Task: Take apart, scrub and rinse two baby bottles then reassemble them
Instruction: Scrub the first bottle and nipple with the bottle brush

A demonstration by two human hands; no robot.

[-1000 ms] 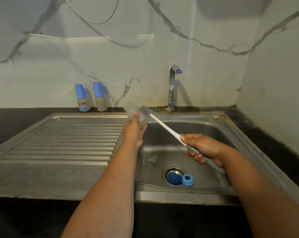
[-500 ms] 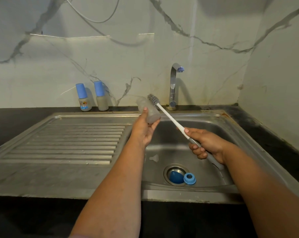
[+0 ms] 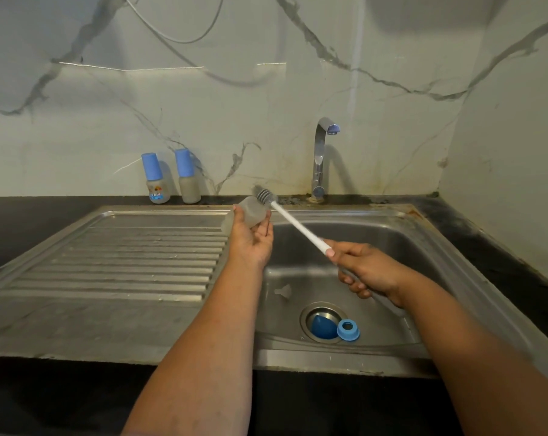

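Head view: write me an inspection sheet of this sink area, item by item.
Surface: steel sink with ribbed drainboard, dark counter around it.
Job's things: clear bottle body; brush, bristles at its mouth; clear teat, blue cap and blue ring in the basin.
Clutter: two capped bottles by the wall.
Hands: left hand holds the bottle body; right hand grips the brush.
Cables: grey cable on the wall.
Surroundings: faucet, no water seen; marble-look wall.

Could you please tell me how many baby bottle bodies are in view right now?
3: two capped bottles upright on the counter by the wall, and one open bottle body held in the left hand. None seems hidden.
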